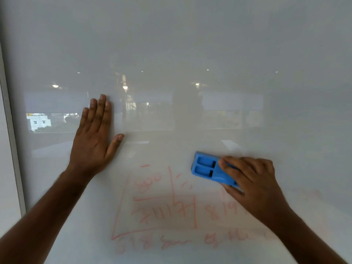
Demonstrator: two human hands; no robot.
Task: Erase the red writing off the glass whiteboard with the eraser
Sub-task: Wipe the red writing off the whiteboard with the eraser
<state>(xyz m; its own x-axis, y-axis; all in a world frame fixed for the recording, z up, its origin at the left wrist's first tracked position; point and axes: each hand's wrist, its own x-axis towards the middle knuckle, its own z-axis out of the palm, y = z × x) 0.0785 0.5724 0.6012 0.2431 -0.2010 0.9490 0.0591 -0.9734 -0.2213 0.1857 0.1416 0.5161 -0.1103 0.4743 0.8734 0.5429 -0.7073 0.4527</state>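
Blue eraser [211, 169] gripped by right hand [253, 183]; left hand [93, 138] flat, seemingly touching glass [190, 44].

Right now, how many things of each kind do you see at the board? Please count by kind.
Hands: 2, left hand flat on the glass, right hand gripping the eraser
Blue eraser: 1
Glass whiteboard: 1
Total: 4

wall: pale strip with grey frame [11, 141] left of the left hand | reflections above both hands: ceiling lights [55, 86], window band showing a white building [39, 121] | light: soft, diffuse
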